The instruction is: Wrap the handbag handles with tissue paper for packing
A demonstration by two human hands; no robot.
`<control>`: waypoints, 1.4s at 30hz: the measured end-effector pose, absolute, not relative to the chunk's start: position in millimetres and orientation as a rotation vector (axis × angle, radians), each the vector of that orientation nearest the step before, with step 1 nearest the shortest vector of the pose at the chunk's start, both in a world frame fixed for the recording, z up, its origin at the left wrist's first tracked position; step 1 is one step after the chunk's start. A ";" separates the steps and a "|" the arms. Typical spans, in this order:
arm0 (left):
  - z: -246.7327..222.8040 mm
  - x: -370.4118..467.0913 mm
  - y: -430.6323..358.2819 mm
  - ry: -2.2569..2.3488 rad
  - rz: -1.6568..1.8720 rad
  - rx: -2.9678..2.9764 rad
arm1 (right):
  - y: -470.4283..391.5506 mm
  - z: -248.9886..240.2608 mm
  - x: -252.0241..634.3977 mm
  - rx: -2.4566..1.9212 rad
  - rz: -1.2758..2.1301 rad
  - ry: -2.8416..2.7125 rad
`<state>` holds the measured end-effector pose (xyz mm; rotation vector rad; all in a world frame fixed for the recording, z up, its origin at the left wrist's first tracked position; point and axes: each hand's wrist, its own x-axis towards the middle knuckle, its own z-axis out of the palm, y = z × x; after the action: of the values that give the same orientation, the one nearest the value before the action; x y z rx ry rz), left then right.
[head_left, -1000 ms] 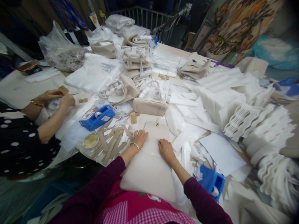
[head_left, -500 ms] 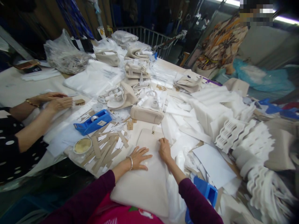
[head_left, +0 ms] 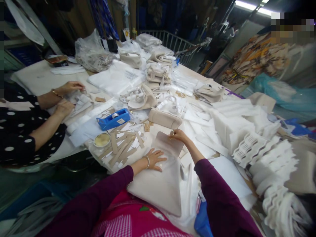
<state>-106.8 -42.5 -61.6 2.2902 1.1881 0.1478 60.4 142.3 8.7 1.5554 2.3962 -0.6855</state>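
A flat beige bag (head_left: 158, 187) lies at the table's front edge, close to my body. My left hand (head_left: 155, 160) rests palm down on it, fingers spread. Above that, my right hand (head_left: 178, 135) pinches the small metal clasp at the end of the bag's flap (head_left: 164, 141); the flap's smooth underside shows. Just beyond the flap sits another beige bag (head_left: 165, 118) with wrapped handles. Small brown tags (head_left: 147, 126) lie to its left.
Card strips (head_left: 123, 148), a round tin (head_left: 102, 140) and a blue tape dispenser (head_left: 113, 119) lie left. White foam sheets (head_left: 229, 121) heap up at right. A co-worker's hands (head_left: 65, 107) handle plastic at far left. Another person stands at back right.
My right hand has moved from the bag's right side to its clasp, and the flap is now lifted open. The view has shifted left. The co-worker's hands have moved apart.
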 end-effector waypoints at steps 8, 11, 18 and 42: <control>-63.3 -100.6 -50.9 1.299 0.213 2.331 | 16.7 30.2 48.3 1.244 -0.121 2.609; -64.4 -98.4 -54.3 1.313 0.205 2.299 | -21.3 19.0 51.9 1.229 -0.174 2.627; -58.9 -116.8 -74.5 1.333 0.258 2.237 | -43.0 -12.3 77.2 1.187 -0.627 2.751; -85.0 -128.8 -94.5 1.571 0.355 1.814 | -36.2 -35.3 74.5 1.125 -1.273 2.487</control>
<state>-128.8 -94.5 -85.0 1.8137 1.5711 0.3551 74.5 -36.2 -35.3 1.1247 2.4873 -1.2729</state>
